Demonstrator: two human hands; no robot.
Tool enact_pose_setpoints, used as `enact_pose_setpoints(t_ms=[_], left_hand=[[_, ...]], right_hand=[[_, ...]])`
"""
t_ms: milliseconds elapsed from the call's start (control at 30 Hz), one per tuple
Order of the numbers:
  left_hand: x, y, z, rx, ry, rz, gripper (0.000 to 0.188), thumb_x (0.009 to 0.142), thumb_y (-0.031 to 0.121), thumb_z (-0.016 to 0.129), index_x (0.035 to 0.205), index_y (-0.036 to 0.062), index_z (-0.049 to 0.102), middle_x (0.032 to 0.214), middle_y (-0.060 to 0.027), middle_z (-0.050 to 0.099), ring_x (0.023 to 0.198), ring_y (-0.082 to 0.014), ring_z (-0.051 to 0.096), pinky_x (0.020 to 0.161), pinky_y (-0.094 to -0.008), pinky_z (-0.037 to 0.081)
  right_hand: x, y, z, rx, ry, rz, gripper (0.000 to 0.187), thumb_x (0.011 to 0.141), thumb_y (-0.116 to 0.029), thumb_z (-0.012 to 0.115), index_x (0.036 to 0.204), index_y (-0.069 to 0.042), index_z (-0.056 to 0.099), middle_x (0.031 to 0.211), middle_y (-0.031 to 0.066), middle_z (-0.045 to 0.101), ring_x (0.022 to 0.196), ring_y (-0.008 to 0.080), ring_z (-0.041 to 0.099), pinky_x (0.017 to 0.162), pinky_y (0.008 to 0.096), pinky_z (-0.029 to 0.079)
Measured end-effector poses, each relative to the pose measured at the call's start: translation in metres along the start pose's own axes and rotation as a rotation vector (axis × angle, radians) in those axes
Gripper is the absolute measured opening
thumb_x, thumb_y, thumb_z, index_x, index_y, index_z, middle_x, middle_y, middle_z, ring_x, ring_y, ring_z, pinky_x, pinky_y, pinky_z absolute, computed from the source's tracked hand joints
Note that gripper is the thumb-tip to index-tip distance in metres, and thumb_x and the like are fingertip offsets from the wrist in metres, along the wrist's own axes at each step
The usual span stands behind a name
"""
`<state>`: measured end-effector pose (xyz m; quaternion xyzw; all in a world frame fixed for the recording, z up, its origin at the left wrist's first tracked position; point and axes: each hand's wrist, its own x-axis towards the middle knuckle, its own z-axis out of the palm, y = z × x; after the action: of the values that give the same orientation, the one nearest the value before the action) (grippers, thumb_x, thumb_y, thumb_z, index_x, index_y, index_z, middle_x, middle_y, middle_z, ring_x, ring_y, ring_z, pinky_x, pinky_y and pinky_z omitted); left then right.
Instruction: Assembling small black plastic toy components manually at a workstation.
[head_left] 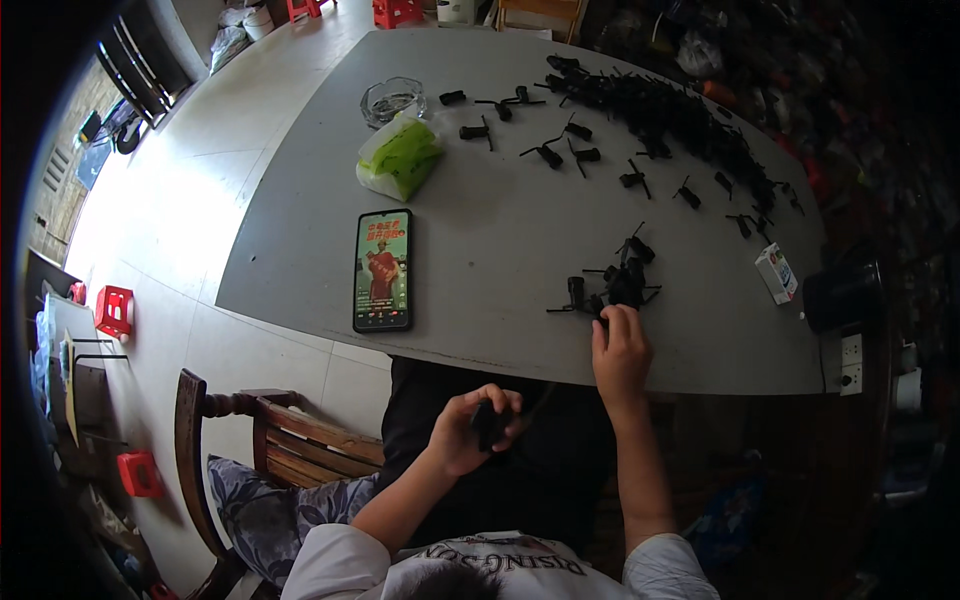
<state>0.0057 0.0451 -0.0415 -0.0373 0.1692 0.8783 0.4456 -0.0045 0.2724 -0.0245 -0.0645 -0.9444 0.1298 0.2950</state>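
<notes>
My left hand [462, 440] is over my lap, in front of the table edge, with its fingers curled round a small black part [487, 424]; its exact shape is partly hidden by the fingers. My right hand [622, 355] reaches over the table's near edge. Its fingertips close on a black piece at the near side of a small heap of black parts [626, 280]. These look like short cylinders with thin rods sticking out. A much larger heap of similar black parts [670, 110] spreads along the far right, with several loose ones in front of it.
On the grey table [500, 250] a phone [383, 270] with a lit screen lies left of centre. Behind it are a green-and-white plastic packet [400, 158] and a glass ashtray [393, 100]. A small white box [776, 274] stands at the right. A wooden chair [310, 430] is at my left.
</notes>
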Motion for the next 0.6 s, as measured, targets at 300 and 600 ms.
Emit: enact_pose_setpoints(t_ms=[300,600], left_hand=[[0.022,-0.003,0.024,0.25,0.087,-0.07,0.02,0.09,0.025,0.056,0.095,0.0063,0.056,0.084,-0.0034,0.057,0.067,-0.0133,0.054,0.057,-0.0252,0.044],[0.014,0.002,0.025,0.342,0.085,0.142,0.021,0.079,0.015,0.07,0.095,0.0039,0.061,0.085,-0.0041,0.058,0.081,-0.0149,0.056,0.071,-0.0259,0.046]], right_hand=[[-0.045,-0.05,-0.032,1.164,-0.138,0.37,0.035,0.072,0.009,0.056,0.105,-0.002,0.054,0.098,0.0116,0.056,0.082,0.019,0.058,0.074,0.0287,0.048],[-0.055,-0.064,-0.046,1.258,-0.123,0.223,0.021,0.08,-0.013,0.062,0.097,-0.001,0.057,0.097,0.0102,0.056,0.093,0.017,0.054,0.081,0.0301,0.044]])
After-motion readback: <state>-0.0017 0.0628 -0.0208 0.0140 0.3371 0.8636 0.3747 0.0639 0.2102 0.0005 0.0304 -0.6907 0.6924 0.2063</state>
